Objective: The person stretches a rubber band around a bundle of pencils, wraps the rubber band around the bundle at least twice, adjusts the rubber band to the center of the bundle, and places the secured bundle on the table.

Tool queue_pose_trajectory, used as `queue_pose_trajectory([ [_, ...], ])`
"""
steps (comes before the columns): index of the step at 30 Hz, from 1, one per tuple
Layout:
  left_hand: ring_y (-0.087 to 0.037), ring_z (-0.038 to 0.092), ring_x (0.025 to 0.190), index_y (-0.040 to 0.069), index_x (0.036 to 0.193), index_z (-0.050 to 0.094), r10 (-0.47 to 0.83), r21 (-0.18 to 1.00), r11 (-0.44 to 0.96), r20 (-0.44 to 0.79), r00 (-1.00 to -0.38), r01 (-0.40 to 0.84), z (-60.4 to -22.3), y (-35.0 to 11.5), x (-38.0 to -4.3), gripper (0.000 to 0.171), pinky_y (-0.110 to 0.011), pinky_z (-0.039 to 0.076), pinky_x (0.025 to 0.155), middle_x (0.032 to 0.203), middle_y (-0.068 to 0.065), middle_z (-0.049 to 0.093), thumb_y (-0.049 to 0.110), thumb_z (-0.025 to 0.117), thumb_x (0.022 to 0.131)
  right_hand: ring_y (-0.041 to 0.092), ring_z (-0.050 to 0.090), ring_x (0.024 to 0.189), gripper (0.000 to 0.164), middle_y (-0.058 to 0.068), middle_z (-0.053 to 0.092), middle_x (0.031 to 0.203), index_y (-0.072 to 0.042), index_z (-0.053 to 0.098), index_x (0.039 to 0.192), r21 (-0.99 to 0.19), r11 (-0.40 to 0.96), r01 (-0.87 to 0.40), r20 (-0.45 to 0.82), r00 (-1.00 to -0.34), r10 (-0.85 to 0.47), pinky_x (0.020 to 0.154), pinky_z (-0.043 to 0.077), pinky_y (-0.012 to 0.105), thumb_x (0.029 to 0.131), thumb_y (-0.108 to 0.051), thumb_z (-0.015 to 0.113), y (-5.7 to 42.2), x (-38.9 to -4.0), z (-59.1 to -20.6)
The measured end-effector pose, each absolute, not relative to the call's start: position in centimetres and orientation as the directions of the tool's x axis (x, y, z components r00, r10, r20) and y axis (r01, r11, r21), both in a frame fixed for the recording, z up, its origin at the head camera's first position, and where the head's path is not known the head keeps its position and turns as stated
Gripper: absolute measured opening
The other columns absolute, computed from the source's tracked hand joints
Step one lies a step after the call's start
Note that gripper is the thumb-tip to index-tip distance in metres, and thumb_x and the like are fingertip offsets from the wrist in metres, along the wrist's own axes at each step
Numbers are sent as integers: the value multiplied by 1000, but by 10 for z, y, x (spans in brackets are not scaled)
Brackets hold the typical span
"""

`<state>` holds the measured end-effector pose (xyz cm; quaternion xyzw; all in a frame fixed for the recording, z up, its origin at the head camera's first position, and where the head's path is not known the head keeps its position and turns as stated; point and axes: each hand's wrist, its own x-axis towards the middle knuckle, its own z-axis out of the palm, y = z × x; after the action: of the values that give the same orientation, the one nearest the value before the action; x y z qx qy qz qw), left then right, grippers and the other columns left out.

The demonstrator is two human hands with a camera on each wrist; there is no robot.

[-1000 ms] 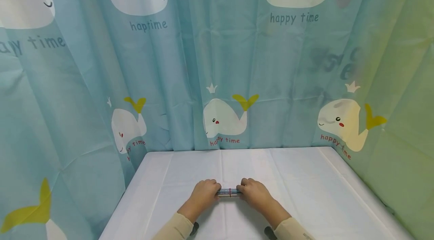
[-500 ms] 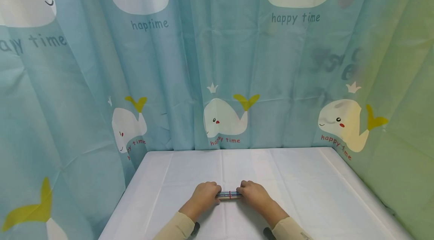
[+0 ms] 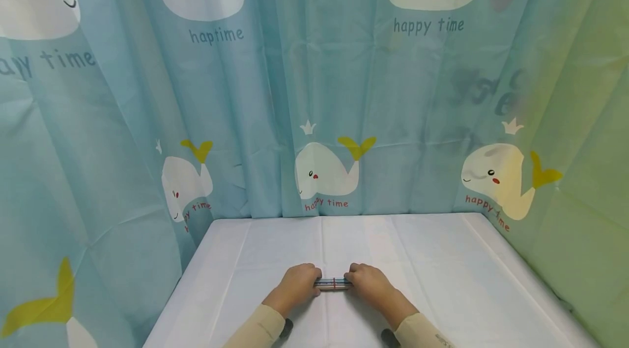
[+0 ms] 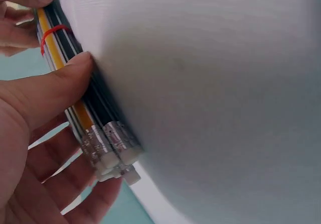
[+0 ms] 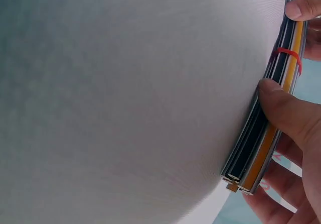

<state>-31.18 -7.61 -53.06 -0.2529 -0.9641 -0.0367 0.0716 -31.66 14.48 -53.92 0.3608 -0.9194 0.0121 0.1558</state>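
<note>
A bundle of pencils (image 3: 333, 284) lies crosswise between the two hands, bound around its middle by a red rubber band (image 4: 54, 31). White erasers in metal ferrules (image 4: 118, 143) show at the left end; flat unsharpened ends (image 5: 241, 184) show at the right. Gripping the eraser end is the left hand (image 3: 297, 285), its thumb across the dark and yellow pencils and its fingers behind. The right hand (image 3: 369, 285) pinches the opposite end in the same way. Whether the bundle touches the table cannot be told.
A white cloth covers the table (image 3: 275, 244) beneath the hands. Behind it and along both sides hangs a blue-green curtain (image 3: 260, 91) printed with whales.
Over the past second both hands and the pencil bundle have shifted slightly toward the body. The grip of both hands looks the same.
</note>
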Motion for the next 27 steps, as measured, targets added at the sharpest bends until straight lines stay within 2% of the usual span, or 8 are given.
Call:
queue_pose_trajectory([
  [3, -6, 51, 65, 15, 87, 71, 459, 77, 880, 113, -881, 469, -529, -75, -314, 23, -28, 48, 65, 72, 9, 57, 28, 84, 73, 10, 59, 72, 22, -5, 59, 85, -15, 73, 93, 76, 742, -666, 284, -699, -656, 66, 51, 25, 74, -20, 82, 145, -317, -539],
  [7, -7, 53, 69, 15, 88, 71, 411, 158, 897, 42, -910, 413, -528, -77, -318, 23, -31, 49, 69, 74, 10, 59, 30, 83, 75, 16, 65, 85, 35, -1, 65, 96, -9, 70, 109, -33, 770, -637, 238, -753, -613, 76, 52, 30, 78, -23, 79, 148, -319, -541],
  [11, -8, 54, 71, 15, 88, 72, 343, 292, 899, -5, -939, 326, -531, -84, -322, 26, -34, 49, 72, 76, 10, 59, 36, 81, 76, 24, 64, 104, 50, 4, 68, 110, -3, 63, 124, -262, 789, -555, 168, -832, -530, 91, 49, 40, 82, -26, 75, 155, -320, -542],
  [14, -9, 55, 67, 12, 88, 72, 311, 403, 871, -13, -950, 280, -532, -92, -324, 28, -35, 50, 68, 73, 10, 60, 38, 78, 79, 28, 62, 108, 49, 5, 68, 112, -3, 61, 127, -438, 772, -461, 140, -883, -447, 93, 46, 46, 86, -28, 71, 163, -323, -544],
  [17, -11, 55, 63, 10, 87, 72, 273, 469, 850, -4, -962, 239, -529, -101, -325, 29, -36, 49, 64, 70, 8, 60, 39, 72, 85, 33, 59, 113, 44, 8, 67, 114, -1, 60, 127, -607, 721, -335, 154, -939, -307, 96, 43, 51, 96, -32, 60, 170, -327, -547],
  [20, -14, 58, 68, 9, 91, 71, 211, 522, 830, 36, -977, 198, -528, -108, -330, 31, -39, 50, 68, 75, 5, 62, 40, 66, 91, 37, 56, 117, 51, 13, 67, 116, 3, 59, 126, -768, 600, -223, 169, -975, -146, 99, 40, 53, 103, -39, 42, 173, -331, -551],
  [24, -23, 62, 90, 7, 100, 70, 97, 716, 681, 118, -988, 152, -535, -109, -336, 34, -46, 49, 82, 92, -2, 67, 39, 59, 96, 41, 54, 119, 66, 20, 64, 119, 10, 53, 128, -903, 406, -141, 149, -989, -12, 99, 40, 52, 106, -44, 24, 173, -334, -556],
  [27, -29, 63, 100, -2, 107, 66, -29, 906, 400, 161, -986, 137, -542, -102, -337, 41, -47, 49, 87, 100, -9, 69, 35, 51, 101, 44, 48, 124, 74, 28, 56, 128, 15, 45, 133, -962, 254, -106, 114, -993, 18, 102, 37, 51, 105, -47, 16, 172, -335, -557],
])
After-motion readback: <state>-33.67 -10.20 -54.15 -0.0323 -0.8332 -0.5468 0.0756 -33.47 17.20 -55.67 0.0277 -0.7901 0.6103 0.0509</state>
